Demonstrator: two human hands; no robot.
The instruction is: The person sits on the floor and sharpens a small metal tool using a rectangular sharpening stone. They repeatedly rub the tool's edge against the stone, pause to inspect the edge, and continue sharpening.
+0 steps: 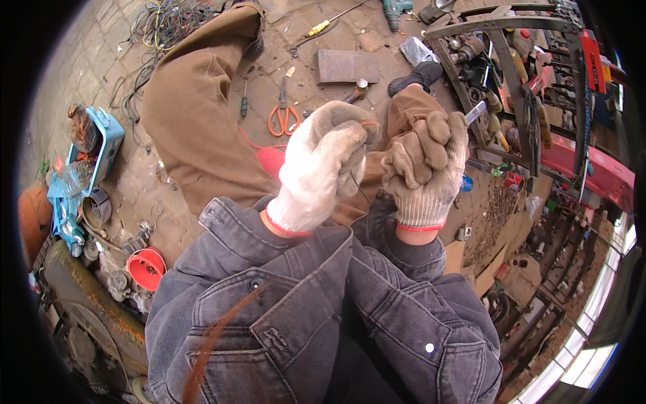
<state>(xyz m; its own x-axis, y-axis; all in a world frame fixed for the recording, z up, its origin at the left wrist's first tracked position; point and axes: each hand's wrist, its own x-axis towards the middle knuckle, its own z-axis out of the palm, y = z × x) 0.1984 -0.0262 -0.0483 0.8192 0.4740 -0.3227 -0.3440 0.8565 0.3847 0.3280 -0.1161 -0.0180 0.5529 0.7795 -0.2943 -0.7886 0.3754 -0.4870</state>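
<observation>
Both my hands wear off-white knitted work gloves with red cuff edges, raised over my lap. My left hand (326, 151) is closed, and a short bit of thin orange wire (370, 124) shows at its fingertips. Just beside it, my right hand (427, 158) has its fingers curled into the palm; whatever it may hold is hidden. Partly covered by the left glove is a rounded red object (270, 161), with a thin red strand running near it. Orange-handled scissors (283, 116) lie on the paving beyond my left hand, next to a green-handled screwdriver (244, 101).
A flat metal plate (348, 66), a hammer (359, 89) and a green power drill (394, 13) lie ahead. Tangled cables (168, 23) are far left. A tool-filled metal rack (498, 60) stands right. A red bowl (147, 268) and a blue plastic crate (108, 145) are left.
</observation>
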